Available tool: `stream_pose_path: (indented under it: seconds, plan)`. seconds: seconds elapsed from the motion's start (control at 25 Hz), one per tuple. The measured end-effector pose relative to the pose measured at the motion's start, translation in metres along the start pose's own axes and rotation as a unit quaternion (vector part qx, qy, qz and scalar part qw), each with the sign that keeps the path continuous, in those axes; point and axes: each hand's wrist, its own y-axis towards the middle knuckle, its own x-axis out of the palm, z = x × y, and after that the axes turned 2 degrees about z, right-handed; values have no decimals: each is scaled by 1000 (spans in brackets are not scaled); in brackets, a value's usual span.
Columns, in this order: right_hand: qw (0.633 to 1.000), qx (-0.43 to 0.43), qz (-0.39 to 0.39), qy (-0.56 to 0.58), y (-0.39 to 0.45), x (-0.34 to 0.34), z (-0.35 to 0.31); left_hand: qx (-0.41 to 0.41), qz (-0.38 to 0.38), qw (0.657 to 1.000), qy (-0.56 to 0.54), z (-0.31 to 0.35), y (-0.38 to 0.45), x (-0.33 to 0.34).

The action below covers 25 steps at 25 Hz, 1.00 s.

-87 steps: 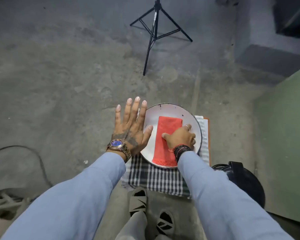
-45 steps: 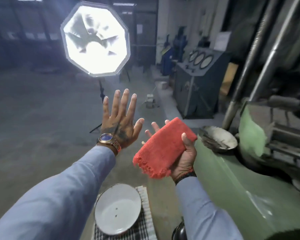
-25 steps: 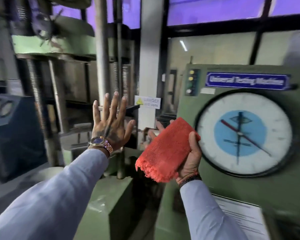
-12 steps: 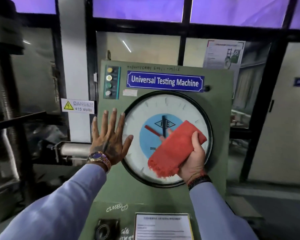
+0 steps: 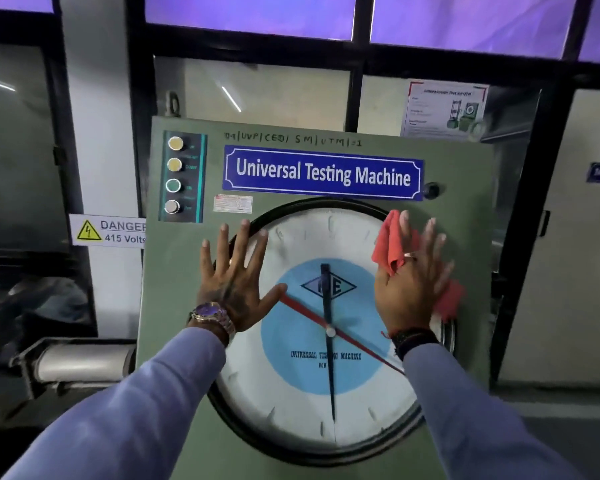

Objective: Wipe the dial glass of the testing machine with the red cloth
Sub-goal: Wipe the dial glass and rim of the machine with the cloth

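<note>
The green testing machine (image 5: pixel 187 271) fills the middle of the view, with a large round dial glass (image 5: pixel 309 403) in a black rim, a blue centre and red and black pointers. My right hand (image 5: pixel 409 289) lies flat on the upper right of the glass, fingers spread, pressing the red cloth (image 5: pixel 390 244) against it; cloth sticks out above and to the right of the palm. My left hand (image 5: pixel 234 282) rests flat with fingers apart on the dial's upper left edge and holds nothing.
A blue "Universal Testing Machine" plate (image 5: pixel 323 173) and a column of round buttons (image 5: pixel 174 178) sit above the dial. A "DANGER 415 Volts" sign (image 5: pixel 108 230) hangs on the pillar to the left. Dark-framed windows stand behind, and a metal cylinder (image 5: pixel 80 362) lies at lower left.
I have come closer to the machine. My right hand moved the cloth from the dial's centre to its upper right and flattened on it. My left hand settled on the dial's left edge.
</note>
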Motion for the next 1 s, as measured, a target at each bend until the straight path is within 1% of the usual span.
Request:
stream_pose_path:
  seconds: [0.08, 0.12, 0.2, 0.24, 0.32, 0.36, 0.44, 0.52, 0.56, 0.6, 0.64, 0.68, 0.72, 0.76, 0.8, 0.84, 0.88, 0.96, 1.0]
  plan:
    - [999, -4, 1, -50, 11, 29, 10, 1, 9, 1000, 19, -7, 10, 30]
    - [998, -12, -16, -64, 14, 46, 11, -6, 15, 1000, 27, -11, 9, 46]
    - [995, -23, -42, -83, 12, 71, 12, -15, 52, 998, 33, -15, 0, 68]
    - [995, -26, -42, -86, 12, 80, 12, -19, 77, 996, 33, -16, -4, 79]
    - [997, -29, -16, -64, 18, 95, 5, -25, 114, 993, 28, -18, -7, 91]
    - [998, -47, 5, -51, 23, 103, -5, -30, 125, 991, 26, -18, -7, 95]
    - [992, -121, 26, -38, 27, 118, -44, -35, 145, 988, 28, -17, -7, 98]
    - [971, -236, 21, -30, 16, 129, -81, -39, 152, 987, 35, -16, -8, 97]
    - [958, -283, 19, -30, 13, 132, -84, -42, 154, 987, 37, -16, -8, 96]
    - [950, -310, 18, -40, 18, 131, -75, -45, 154, 986, 39, -16, -8, 95]
    - [949, -308, 20, -55, 28, 128, -56, -49, 153, 986, 42, -15, -10, 93]
    - [959, -274, 29, -65, 38, 122, -34, -51, 150, 986, 45, -13, -10, 92]
    - [972, -220, 44, -67, 46, 116, -18, -55, 147, 986, 47, -12, -10, 92]
    - [982, -169, 59, -63, 50, 113, -10, -63, 144, 986, 49, -12, -11, 94]
    - [987, -138, 63, -57, 48, 113, -13, -71, 143, 986, 49, -11, -13, 96]
    - [986, -150, 58, -52, 43, 117, -27, -78, 147, 985, 51, -10, -13, 99]
    - [978, -200, 42, -45, 36, 123, -45, -86, 150, 984, 52, -8, -15, 103]
    - [949, -315, 15, -27, 23, 127, -73, -97, 152, 982, 48, -8, -17, 108]
    - [940, -341, 7, -25, 27, 125, -71, -99, 155, 982, 45, -8, -18, 110]
